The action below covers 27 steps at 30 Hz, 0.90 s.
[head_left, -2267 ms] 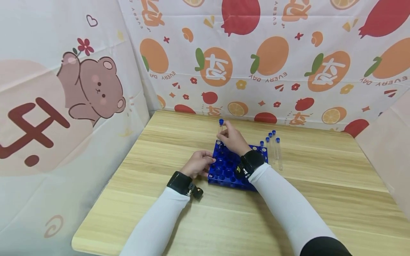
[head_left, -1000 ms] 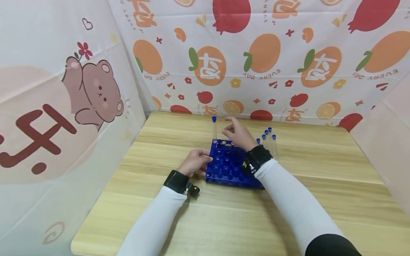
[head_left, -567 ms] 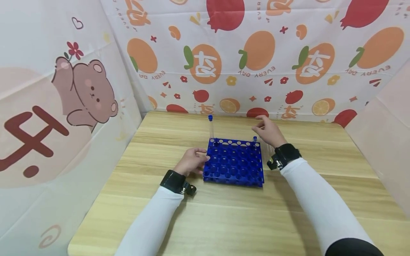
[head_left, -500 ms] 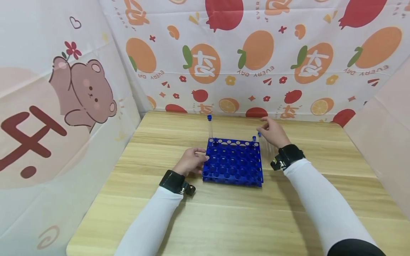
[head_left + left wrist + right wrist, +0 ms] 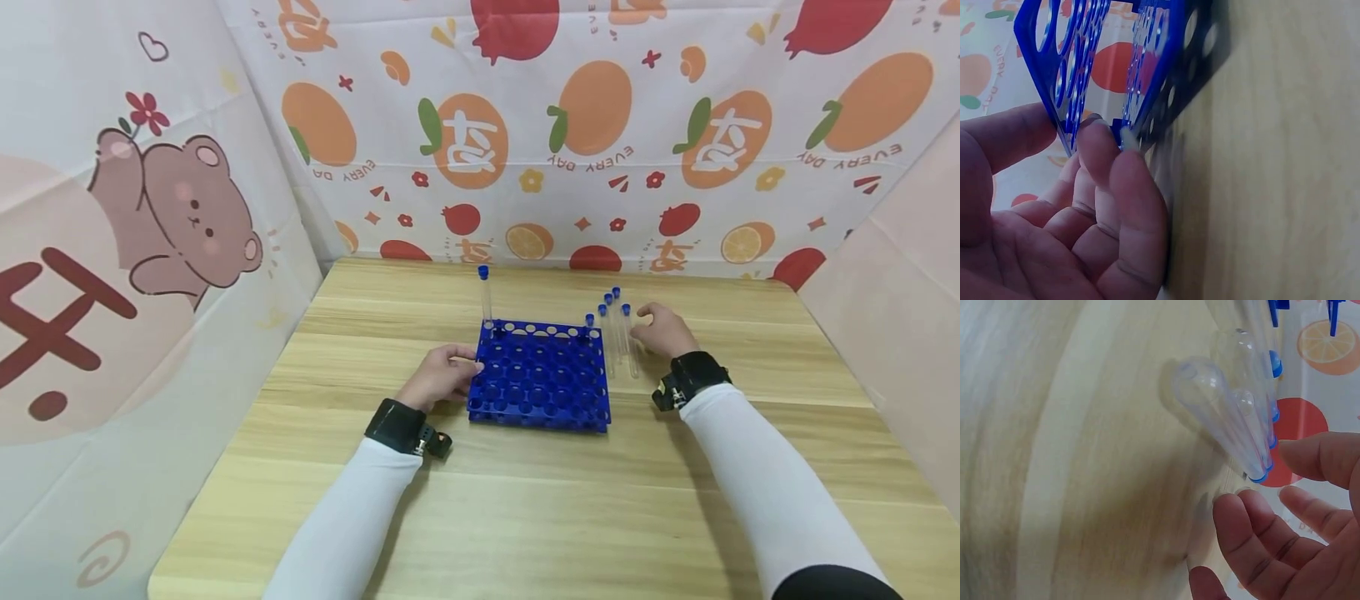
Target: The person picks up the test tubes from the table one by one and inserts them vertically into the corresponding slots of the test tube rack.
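A blue test tube rack (image 5: 537, 371) stands mid-table. My left hand (image 5: 438, 375) grips its left side; in the left wrist view the thumb touches one plate (image 5: 1060, 69) and curled fingers reach the gap between the plates. One capped test tube (image 5: 487, 300) stands upright in the rack's back left corner. Another blue-capped tube (image 5: 589, 320) is at the back right corner. Several clear tubes with blue caps lie right of the rack, the nearest tube (image 5: 630, 342) beside my right hand (image 5: 667, 332). In the right wrist view thumb and fingers are apart, holding nothing, near the tube caps (image 5: 1259, 478).
The wooden table (image 5: 480, 508) extends in front of the rack and to both sides. A fruit-printed cloth (image 5: 420, 192) hangs behind its back edge, and a bear-printed cloth (image 5: 187, 217) hangs at the left.
My right hand has let go of the tube at the rack's back left, which stays upright there, and moved right to beside the loose tubes. My left hand stays at the rack.
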### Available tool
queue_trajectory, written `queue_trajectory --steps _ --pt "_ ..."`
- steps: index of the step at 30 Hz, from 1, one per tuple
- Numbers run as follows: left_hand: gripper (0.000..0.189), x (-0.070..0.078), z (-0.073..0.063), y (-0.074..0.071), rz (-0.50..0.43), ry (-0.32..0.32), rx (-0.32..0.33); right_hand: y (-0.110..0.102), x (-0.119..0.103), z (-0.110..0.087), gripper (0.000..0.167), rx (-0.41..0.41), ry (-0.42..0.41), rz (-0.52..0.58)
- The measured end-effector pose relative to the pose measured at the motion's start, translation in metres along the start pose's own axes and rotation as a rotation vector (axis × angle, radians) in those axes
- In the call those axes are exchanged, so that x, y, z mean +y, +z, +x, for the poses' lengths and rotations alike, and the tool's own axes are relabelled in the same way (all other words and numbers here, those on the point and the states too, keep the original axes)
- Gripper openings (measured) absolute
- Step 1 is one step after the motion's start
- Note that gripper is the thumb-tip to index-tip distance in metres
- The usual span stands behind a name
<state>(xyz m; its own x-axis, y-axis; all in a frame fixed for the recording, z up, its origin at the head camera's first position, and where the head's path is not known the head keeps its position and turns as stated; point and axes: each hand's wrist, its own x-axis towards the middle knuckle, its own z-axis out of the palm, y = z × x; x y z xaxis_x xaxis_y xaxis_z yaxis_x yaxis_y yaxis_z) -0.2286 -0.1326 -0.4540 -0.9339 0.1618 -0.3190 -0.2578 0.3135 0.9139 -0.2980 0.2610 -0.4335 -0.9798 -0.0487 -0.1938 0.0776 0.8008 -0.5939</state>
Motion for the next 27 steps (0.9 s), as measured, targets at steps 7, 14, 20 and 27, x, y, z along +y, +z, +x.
queue_trajectory --steps 7,14,20,27 --pt "0.035 0.003 0.003 -0.005 0.007 -0.018 -0.005 0.003 0.000 0.005 0.050 0.002 0.025 -0.014" --pt "0.029 0.005 0.008 -0.007 0.010 -0.011 -0.012 0.006 -0.001 0.009 0.047 0.021 0.052 -0.022" --pt "0.025 0.009 0.008 -0.009 0.021 -0.001 -0.015 0.009 -0.002 0.012 0.046 0.042 0.072 -0.039" --pt "0.024 0.007 0.015 -0.012 0.037 -0.015 -0.008 0.010 -0.006 0.014 0.048 0.039 0.113 -0.056"
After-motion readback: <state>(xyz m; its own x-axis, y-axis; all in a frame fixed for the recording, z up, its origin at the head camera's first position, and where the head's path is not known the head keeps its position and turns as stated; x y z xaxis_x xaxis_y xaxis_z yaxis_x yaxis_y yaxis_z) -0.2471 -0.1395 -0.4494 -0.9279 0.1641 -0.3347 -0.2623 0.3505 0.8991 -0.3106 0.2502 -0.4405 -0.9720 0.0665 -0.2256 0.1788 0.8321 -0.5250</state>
